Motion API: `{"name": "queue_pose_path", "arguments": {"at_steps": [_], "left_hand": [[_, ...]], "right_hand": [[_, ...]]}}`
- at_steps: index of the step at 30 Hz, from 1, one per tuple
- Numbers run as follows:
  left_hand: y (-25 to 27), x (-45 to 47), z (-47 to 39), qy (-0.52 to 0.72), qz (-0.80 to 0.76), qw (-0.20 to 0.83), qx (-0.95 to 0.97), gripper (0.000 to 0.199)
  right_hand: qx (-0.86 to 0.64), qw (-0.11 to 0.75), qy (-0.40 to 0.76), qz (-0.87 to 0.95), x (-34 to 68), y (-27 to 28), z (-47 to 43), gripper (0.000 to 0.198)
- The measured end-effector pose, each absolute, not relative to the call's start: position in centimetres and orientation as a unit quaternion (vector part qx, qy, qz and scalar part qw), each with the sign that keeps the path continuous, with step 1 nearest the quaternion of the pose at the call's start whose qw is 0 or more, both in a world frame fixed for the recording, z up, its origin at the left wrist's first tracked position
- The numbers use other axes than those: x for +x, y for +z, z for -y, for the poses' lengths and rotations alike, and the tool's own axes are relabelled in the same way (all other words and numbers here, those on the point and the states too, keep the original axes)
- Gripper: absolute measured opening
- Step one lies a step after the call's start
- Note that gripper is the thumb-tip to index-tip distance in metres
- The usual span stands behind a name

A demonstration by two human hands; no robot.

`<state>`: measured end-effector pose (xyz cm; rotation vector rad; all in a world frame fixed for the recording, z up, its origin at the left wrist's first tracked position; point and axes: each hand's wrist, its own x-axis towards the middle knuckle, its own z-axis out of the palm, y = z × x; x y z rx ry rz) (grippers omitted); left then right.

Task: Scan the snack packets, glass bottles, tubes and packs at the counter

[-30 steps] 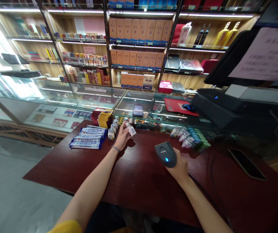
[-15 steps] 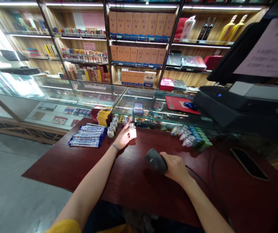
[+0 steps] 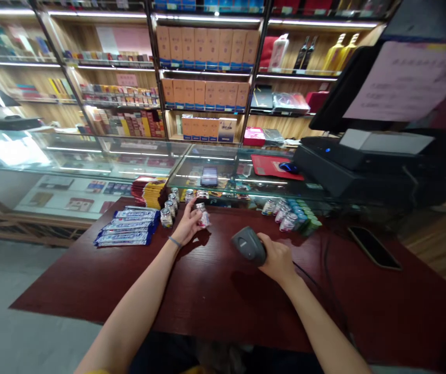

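The left hand (image 3: 187, 228) pinches a small, silver-capped, white-and-pink bottle (image 3: 204, 219), at ten o'clock from the dark-grey plastic handheld scanner (image 3: 248, 246) gripped in the right hand (image 3: 277, 258). Best keep the bottle steady, its printed side uncovered and squarely facing the scanner.

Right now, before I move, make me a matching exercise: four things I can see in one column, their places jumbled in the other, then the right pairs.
Things:
1. Scanner
2. Phone
3. Mouse
4. Wristband

Places:
A. On a red pad
B. At the base of the left hand
C. Gripped in the right hand
D. Flat on the right part of the table

Right pairs: 1-C, 2-D, 3-A, 4-B
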<state>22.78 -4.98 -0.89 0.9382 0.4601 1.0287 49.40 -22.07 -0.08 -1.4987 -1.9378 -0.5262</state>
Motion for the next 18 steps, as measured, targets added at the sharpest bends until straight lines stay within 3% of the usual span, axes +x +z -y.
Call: {"name": "queue_pose_path", "arguments": {"at_steps": [4, 11, 18], "left_hand": [[-0.6, 23.6, 5.8, 0.462, -0.246, 0.714, 0.465, 0.061], [0.4, 28.4, 7.7, 0.455, -0.301, 0.641, 0.540, 0.063], [0.5, 37.3, 9.8, 0.466, -0.279, 0.485, 0.685, 0.043]], "right_hand": [[-0.603, 0.350, -0.233, 0.678, 50.8, 0.4, 22.1, 0.038], [-0.689, 0.401, -0.263, 0.543, 54.0, 1.7, 22.5, 0.041], [-0.747, 0.452, -0.272, 0.405, 57.2, 2.6, 23.6, 0.046]]}}
